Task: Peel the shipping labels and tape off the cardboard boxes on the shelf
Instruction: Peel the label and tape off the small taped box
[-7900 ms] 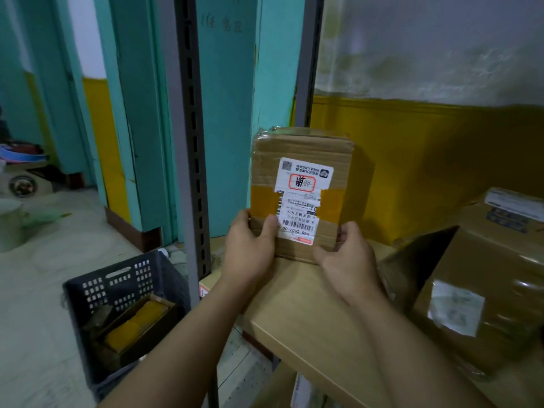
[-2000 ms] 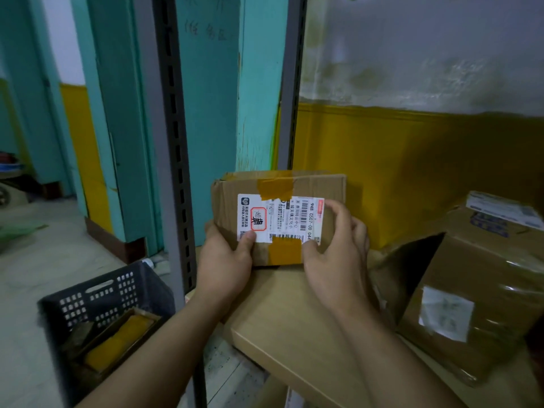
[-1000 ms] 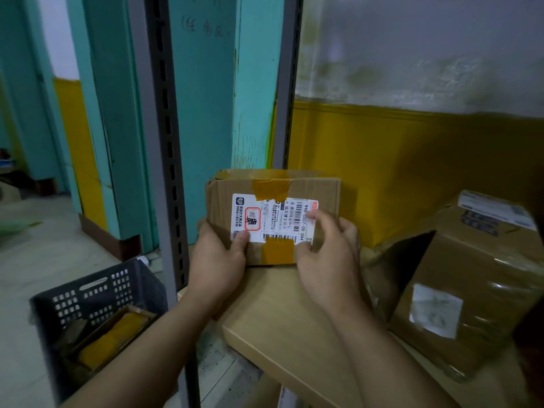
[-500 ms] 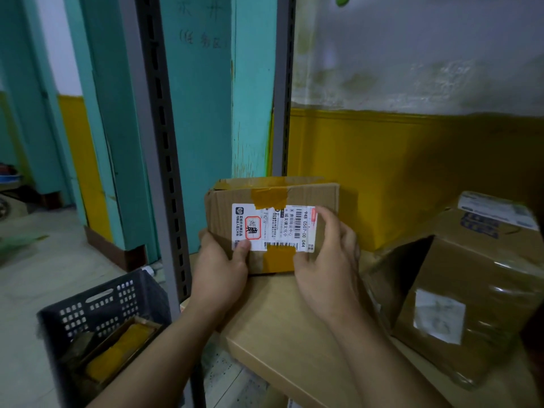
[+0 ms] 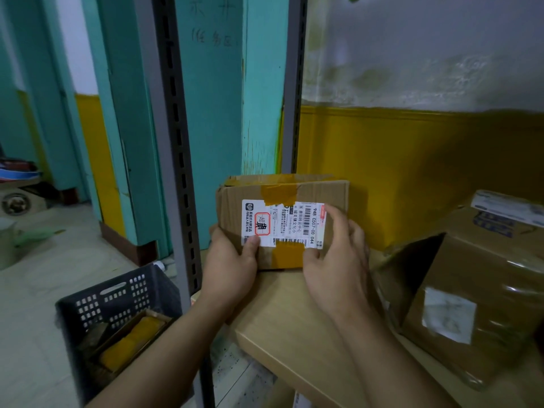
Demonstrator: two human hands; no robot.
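Note:
A small cardboard box (image 5: 335, 192) stands on the wooden shelf (image 5: 291, 325), its front crossed by a band of yellow-brown tape (image 5: 287, 254) and a white shipping label (image 5: 282, 223). My left hand (image 5: 229, 266) grips the box's lower left corner, thumb on the label's left bottom corner. My right hand (image 5: 335, 260) holds the box's right side, thumb under the label and forefinger at the label's upper right corner.
A larger tape-wrapped cardboard box (image 5: 477, 290) with white labels lies tilted on the shelf to the right. A grey slotted shelf post (image 5: 173, 160) rises just left of the box. On the floor at lower left sits a dark plastic crate (image 5: 117, 322) with cardboard inside.
The box, earlier held up on end with the label upright, has been turned on its side and set on the shelf. Over the last second my hands hardly shift on it.

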